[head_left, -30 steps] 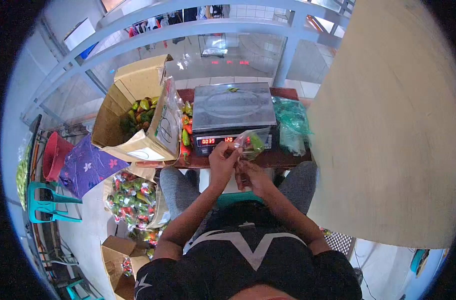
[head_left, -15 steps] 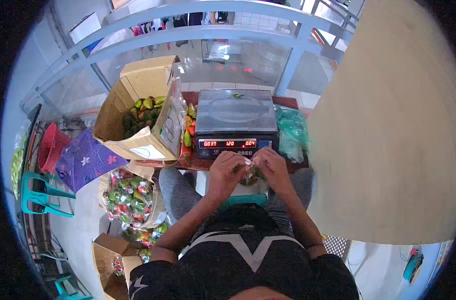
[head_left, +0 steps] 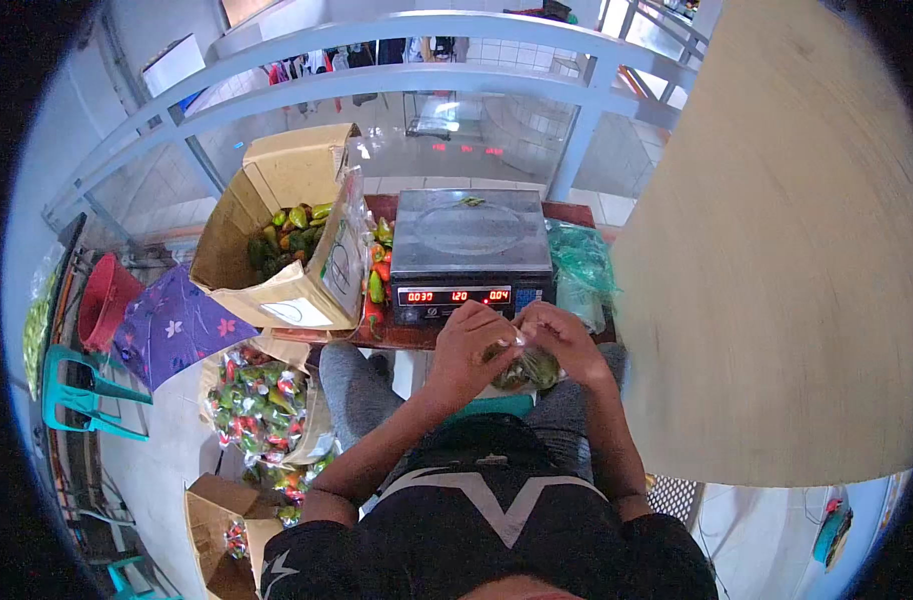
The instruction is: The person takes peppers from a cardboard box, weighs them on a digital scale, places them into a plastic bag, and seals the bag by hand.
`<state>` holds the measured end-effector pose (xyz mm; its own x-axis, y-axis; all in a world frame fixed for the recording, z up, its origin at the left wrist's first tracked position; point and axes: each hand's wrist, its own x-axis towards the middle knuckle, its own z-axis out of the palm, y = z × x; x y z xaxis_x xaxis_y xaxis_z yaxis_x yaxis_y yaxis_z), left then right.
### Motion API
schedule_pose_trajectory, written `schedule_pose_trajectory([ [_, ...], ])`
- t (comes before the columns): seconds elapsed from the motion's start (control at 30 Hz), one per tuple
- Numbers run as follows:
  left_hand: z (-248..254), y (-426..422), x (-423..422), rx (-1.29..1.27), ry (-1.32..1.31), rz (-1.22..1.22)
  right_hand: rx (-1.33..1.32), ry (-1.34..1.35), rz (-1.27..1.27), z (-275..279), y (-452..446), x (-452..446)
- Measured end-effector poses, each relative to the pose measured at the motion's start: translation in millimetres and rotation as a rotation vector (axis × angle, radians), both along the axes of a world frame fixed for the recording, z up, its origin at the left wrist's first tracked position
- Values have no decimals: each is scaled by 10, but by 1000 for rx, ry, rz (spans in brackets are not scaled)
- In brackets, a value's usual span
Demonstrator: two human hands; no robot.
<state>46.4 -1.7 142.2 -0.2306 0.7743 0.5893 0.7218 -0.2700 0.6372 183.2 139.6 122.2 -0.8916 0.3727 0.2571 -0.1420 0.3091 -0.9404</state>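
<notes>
At the far left a green chair (head_left: pixel 77 395) stands on the floor, with a red bucket (head_left: pixel 112 298) above it in the view and a purple cloth (head_left: pixel 182 325) with flower shapes just beside the bucket. Next, on the floor, come a small carton (head_left: pixel 213 545) and, beyond it, bagged peppers (head_left: pixel 262 400) in green and red, packed close together. On the left part of the dark red table (head_left: pixel 577 213) stands an open box (head_left: pixel 252 305), green and brownish peppers (head_left: pixel 302 222) inside it. Loose peppers (head_left: pixel 378 285), red and green, lie between the box and the scale (head_left: pixel 472 262); a small green piece (head_left: pixel 472 202) rests on the scale's plate, and its display (head_left: pixel 455 297) reads 0.037, 1.20 and 0.04. In front of the scale, the left hand (head_left: pixel 477 340) has its fingers drawn in, gripping the neck of a clear bag (head_left: pixel 535 372) of dark green contents, which hangs below the hands at the table's near edge. The right hand (head_left: pixel 565 342) pinches the same neck, nearly touching the left. Right of the scale lies a green plastic bundle (head_left: pixel 582 258), and a large pale board (head_left: pixel 777 260) fills the far right
</notes>
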Motion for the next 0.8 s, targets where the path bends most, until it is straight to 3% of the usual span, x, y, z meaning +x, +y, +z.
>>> schedule_pose_trajectory([
  [0.17, 49, -2, 3, -29, 27, -33, -48, -78, -5, 15, -6, 51],
  [0.37, -116, 105, 79, -31, -151, 115, -248, -80, -120, -237, 26, 12],
  [0.47, -257, 164, 63, -40, -162, 206, -200, -117, -203, 73, -110, -1],
  [0.57, -203, 171, 113, -5, -219, 266, -401, -18, -194, -85, -85, -51],
  [0.8, -257, 202, 128, 44, -259, 291, -305, 1, -377, -49, -198, -109],
])
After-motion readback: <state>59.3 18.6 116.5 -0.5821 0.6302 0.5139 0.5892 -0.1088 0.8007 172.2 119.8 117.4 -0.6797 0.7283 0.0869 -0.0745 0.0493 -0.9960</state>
